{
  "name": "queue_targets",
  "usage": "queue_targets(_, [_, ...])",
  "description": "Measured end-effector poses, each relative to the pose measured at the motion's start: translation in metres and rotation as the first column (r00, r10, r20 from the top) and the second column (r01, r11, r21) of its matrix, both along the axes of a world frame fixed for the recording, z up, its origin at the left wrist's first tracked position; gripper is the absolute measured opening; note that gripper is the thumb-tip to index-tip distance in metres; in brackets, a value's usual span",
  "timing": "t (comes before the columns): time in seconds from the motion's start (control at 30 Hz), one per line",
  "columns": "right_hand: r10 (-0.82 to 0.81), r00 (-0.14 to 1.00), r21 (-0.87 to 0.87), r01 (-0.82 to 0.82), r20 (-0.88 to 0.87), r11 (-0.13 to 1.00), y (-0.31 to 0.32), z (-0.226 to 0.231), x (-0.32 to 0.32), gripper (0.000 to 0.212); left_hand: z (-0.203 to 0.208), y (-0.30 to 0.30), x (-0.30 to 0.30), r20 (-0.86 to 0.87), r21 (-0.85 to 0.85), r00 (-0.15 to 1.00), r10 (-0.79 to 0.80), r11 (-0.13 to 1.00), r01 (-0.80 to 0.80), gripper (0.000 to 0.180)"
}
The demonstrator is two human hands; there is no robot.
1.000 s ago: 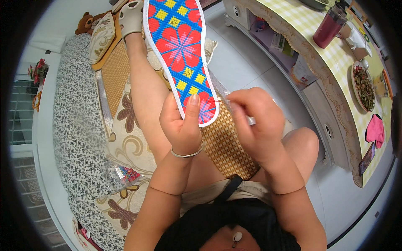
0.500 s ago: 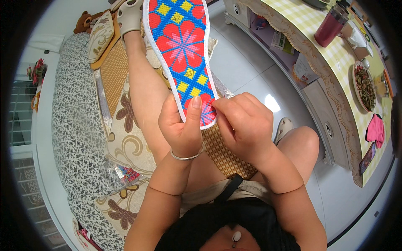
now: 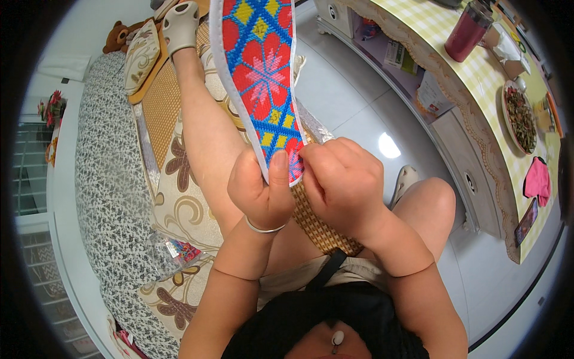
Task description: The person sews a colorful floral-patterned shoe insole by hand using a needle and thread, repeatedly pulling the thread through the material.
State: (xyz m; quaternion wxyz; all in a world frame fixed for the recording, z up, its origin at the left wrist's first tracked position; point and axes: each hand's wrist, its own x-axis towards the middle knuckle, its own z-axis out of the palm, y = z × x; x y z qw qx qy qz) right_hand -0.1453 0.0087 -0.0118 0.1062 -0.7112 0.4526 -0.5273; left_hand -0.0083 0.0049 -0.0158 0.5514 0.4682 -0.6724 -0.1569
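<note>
A cross-stitched insole (image 3: 263, 81) with red flowers, blue lattice, yellow squares and a white edge stands tilted up before me, its upper end cut off by the picture's rim. My left hand (image 3: 261, 185) is closed round its lower, heel end, the thumb lying on the stitched face. At the right edge of that heel my right hand (image 3: 344, 179) is closed in a pinch, fingertips touching the insole. Whatever those fingertips hold is hidden or too small to make out. A silver bangle circles my left wrist.
On the patterned sofa cover lies a clear bag (image 3: 179, 251) with colourful contents. To the right, a table with a checked cloth (image 3: 478, 90) bears a dark red bottle (image 3: 468, 33), a plate of food (image 3: 519, 119), a pink cloth (image 3: 537, 179) and a phone (image 3: 526, 222).
The insole has turned and tilted, so its left edge shows more and its face looks narrower. My right hand has shifted slightly left along with the heel's edge. My left hand keeps its grip.
</note>
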Motion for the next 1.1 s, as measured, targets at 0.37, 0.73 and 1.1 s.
queue_targets(0.37, [0.012,0.999,-0.011,-0.012,0.050,1.000,-0.001,-0.002,0.001,0.012,0.024,0.002,-0.005,0.271,0.003,0.962,0.022,1.000,-0.023,0.008])
queue_targets(0.73, [-0.001,0.987,0.012,-0.001,0.161,1.000,-0.005,-0.001,-0.004,0.012,0.006,-0.005,0.001,-0.662,0.240,0.742,-0.104,0.909,0.341,0.025])
queue_targets(1.1, [-0.007,0.988,-0.040,0.014,0.152,0.999,-0.006,-0.007,0.001,0.012,0.010,-0.002,-0.003,-0.588,0.261,0.804,-0.092,0.919,0.296,0.021])
